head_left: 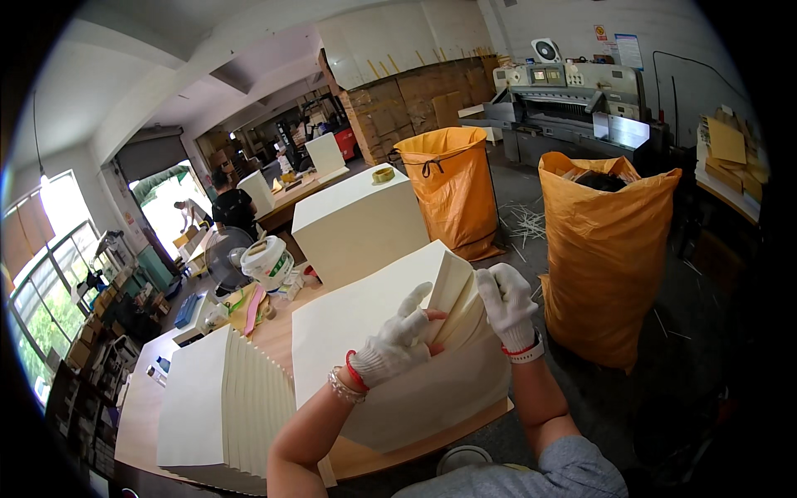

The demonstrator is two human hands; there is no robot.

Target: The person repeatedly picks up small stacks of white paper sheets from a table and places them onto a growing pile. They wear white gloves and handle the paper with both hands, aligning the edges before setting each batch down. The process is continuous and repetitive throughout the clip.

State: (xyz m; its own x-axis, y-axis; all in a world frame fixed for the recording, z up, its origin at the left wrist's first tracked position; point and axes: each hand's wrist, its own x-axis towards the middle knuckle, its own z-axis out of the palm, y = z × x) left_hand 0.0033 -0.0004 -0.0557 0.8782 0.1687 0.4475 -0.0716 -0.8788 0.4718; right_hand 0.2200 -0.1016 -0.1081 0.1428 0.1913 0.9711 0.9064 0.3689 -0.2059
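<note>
A tall stack of large cream-white paper sheets (365,311) stands on the table in front of me. Its right corner is bent up and fanned into several layers. My right hand (508,305), in a white knit glove, is closed on the lifted corner of the sheets. My left hand (397,339), gloved too but with some bare fingertips, lies against the fanned edge. Its fingers are apart, and two bare tips touch the layers. At the left a second paper stack (195,407) has its sheets in stepped batches.
Beyond stands another big paper stack (357,216) with a tape roll (383,175) on top. Two orange sacks, one near (610,266) and one farther (452,191), stand right. A white bucket (267,261) sits on the table. A cutting machine (573,104) and a co-worker (234,203) are farther back.
</note>
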